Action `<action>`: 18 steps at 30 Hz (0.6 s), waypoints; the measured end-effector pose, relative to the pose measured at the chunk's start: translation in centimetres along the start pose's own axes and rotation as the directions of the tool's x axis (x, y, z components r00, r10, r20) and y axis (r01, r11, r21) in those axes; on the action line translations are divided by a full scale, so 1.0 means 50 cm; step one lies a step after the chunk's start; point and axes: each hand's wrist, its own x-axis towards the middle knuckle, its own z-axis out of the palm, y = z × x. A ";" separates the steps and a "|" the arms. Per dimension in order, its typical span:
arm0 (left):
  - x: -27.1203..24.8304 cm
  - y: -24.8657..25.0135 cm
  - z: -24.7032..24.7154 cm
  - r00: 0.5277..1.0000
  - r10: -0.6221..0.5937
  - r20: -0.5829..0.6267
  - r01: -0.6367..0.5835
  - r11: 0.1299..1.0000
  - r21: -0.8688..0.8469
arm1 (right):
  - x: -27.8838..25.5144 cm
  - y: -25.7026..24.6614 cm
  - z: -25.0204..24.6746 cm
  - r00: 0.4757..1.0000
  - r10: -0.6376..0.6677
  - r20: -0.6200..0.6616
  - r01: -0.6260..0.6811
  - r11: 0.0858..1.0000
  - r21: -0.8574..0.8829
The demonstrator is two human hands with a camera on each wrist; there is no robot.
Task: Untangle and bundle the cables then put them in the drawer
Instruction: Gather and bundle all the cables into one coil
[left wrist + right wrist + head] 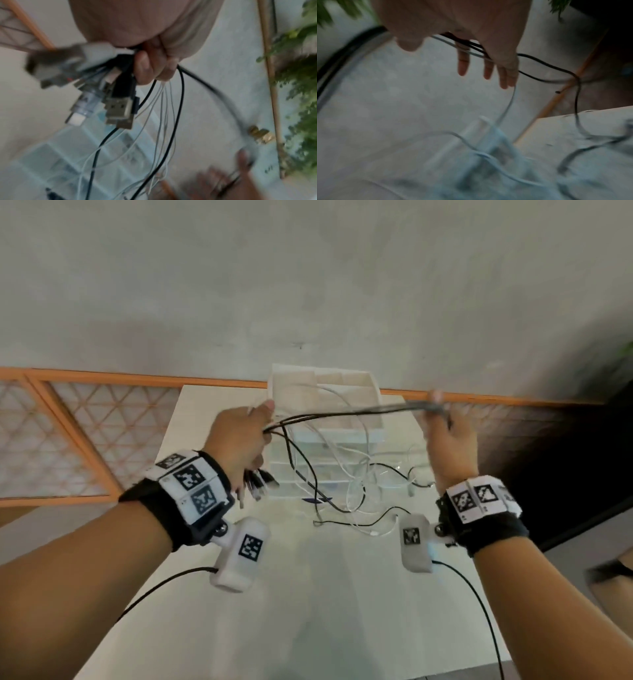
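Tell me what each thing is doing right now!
left hand: grips the cables near their plugs
right hand: holds the cables farther along
cables: stretched between both hands, the rest tangled
plugs: hanging below the left hand
drawer unit: on the table, drawers look shut

We see the drawer unit (pixel 325 419) on the table (pixel 308 594), at its far edge before the wall (pixel 308 285). The cables (pixel 342 474) stretch above it between the left hand (pixel 239 440) and right hand (pixel 448 440), their ends trailing onto the table in front.
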 end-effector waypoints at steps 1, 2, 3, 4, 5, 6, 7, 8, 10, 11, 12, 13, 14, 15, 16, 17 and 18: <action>-0.001 0.015 -0.008 0.999 0.029 -0.013 -0.030 0.997 -0.075 | -0.007 0.045 -0.004 0.992 0.096 0.079 -0.074 0.967 -0.245; -0.003 0.028 -0.014 0.998 0.058 -0.013 -0.059 0.988 -0.141 | -0.014 0.089 -0.005 0.973 0.179 0.143 -0.099 0.890 -0.444; -0.008 0.039 -0.016 0.996 0.089 0.000 -0.087 0.979 -0.184 | -0.020 0.125 -0.003 0.957 0.223 0.185 -0.088 0.831 -0.549; -0.013 0.045 -0.014 0.993 0.116 0.027 -0.108 0.974 -0.199 | -0.024 0.150 -0.002 0.954 0.237 0.182 -0.093 0.815 -0.572; -0.019 0.048 -0.008 0.989 0.132 0.059 -0.119 0.975 -0.190 | -0.022 0.162 -0.002 0.961 0.234 0.144 -0.119 0.827 -0.549; -0.022 0.045 -0.003 0.987 0.132 0.093 -0.117 0.981 -0.154 | -0.017 0.161 -0.001 0.970 0.226 0.094 -0.154 0.863 -0.481; -0.024 0.039 0.002 0.985 0.115 0.126 -0.103 0.990 -0.091 | -0.009 0.149 -0.001 0.973 0.226 0.049 -0.193 0.909 -0.369; -0.024 0.029 0.007 0.984 0.083 0.156 -0.083 0.997 -0.005 | -0.001 0.129 -0.001 0.975 0.221 0.020 -0.212 0.955 -0.206; -0.019 -0.002 0.013 0.980 -0.011 0.197 -0.037 0.971 0.236 | 0.009 0.057 -0.003 0.984 0.169 0.050 -0.175 0.975 0.139; -0.015 -0.023 0.016 0.977 -0.062 0.205 -0.020 0.927 0.375 | 0.012 0.017 -0.002 0.992 0.096 0.078 -0.113 0.962 0.249; -0.010 -0.044 0.019 0.972 -0.108 0.210 -0.011 0.868 0.497 | 0.012 -0.016 0.001 0.995 0.014 0.096 -0.044 0.948 0.315; -0.004 -0.066 0.024 0.966 -0.141 0.215 -0.013 0.809 0.588 | 0.008 -0.048 0.006 0.991 -0.077 0.109 0.033 0.931 0.364; 0.001 -0.088 0.027 0.963 -0.163 0.213 -0.014 0.762 0.648 | 0.002 -0.072 0.009 0.978 -0.184 0.102 0.136 0.922 0.362; 0.007 -0.105 0.028 0.964 -0.176 0.200 -0.009 0.728 0.686 | -0.006 -0.090 0.010 0.949 -0.308 0.065 0.277 0.915 0.294; 0.013 -0.120 0.025 0.967 -0.184 0.175 0.007 0.708 0.707 | -0.017 -0.105 0.006 0.897 -0.443 0.005 0.436 0.885 0.160; 0.018 -0.131 0.019 0.971 -0.192 0.140 0.039 0.710 0.703 | -0.020 -0.102 -0.001 0.819 -0.573 -0.041 0.574 0.819 0.022; 0.023 -0.138 0.010 0.974 -0.205 0.100 0.089 0.744 0.662 | -0.023 -0.095 -0.010 0.742 -0.668 -0.057 0.663 0.744 -0.089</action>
